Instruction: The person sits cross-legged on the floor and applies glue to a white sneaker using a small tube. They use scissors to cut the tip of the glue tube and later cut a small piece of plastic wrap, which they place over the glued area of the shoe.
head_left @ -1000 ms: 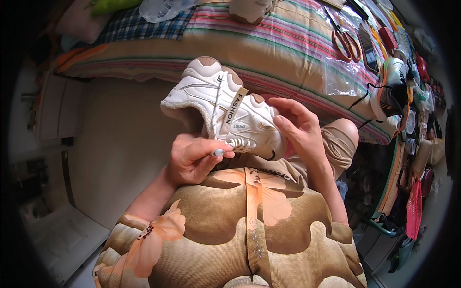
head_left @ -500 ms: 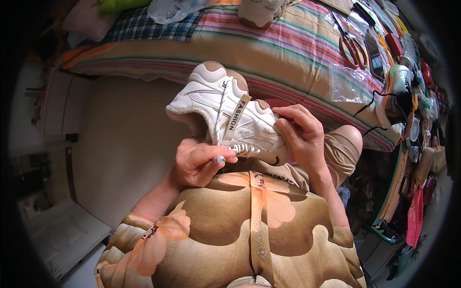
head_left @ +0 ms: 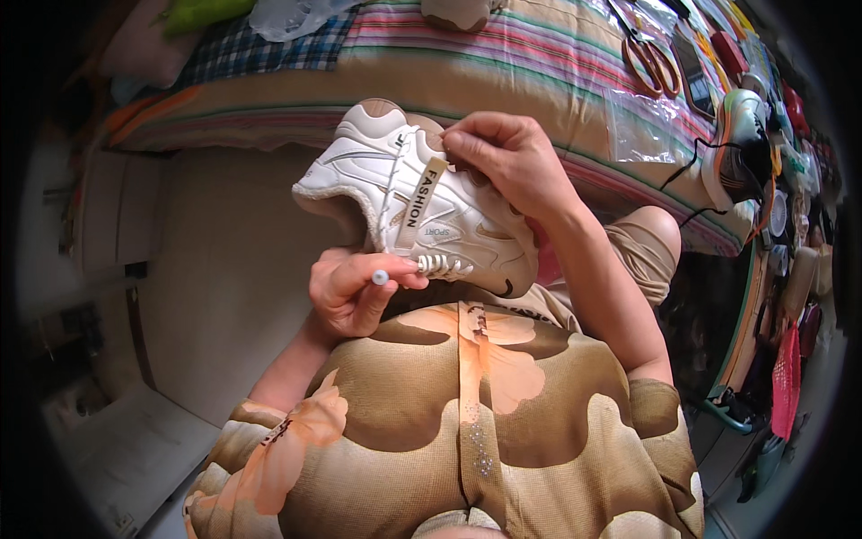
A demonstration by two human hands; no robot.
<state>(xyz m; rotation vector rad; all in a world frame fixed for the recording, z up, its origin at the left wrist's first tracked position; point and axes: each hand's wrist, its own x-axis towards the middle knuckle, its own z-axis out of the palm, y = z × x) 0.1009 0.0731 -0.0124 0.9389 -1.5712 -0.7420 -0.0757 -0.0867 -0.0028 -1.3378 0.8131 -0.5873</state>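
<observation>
A white sneaker [head_left: 346, 162] with tan sole patches lies on its side above my lap, its opening to the lower left. A lace runs across it beside a beige printed strap [head_left: 422, 193]. My left hand [head_left: 355, 296] is closed by the short row of laces [head_left: 444, 267], holding a small white rod-like thing [head_left: 381, 277], seen end-on, against the shoe. My right hand [head_left: 507, 162] pinches at the sole edge near the strap's upper end; what its fingertips hold there is partly hidden.
Beyond is a bed with a striped cover [head_left: 539, 67], another shoe [head_left: 453, 13], scissors [head_left: 651, 67], plastic bags [head_left: 646, 126] and a dark-and-pale sneaker [head_left: 736, 148] at right. Hanging items, including pink mesh [head_left: 786, 377], crowd the right side. A white cabinet [head_left: 112, 207] stands left.
My right hand has moved up and left from the shoe's right end to its upper edge. My left hand still holds by the laces, shifted slightly in view with the shoe.
</observation>
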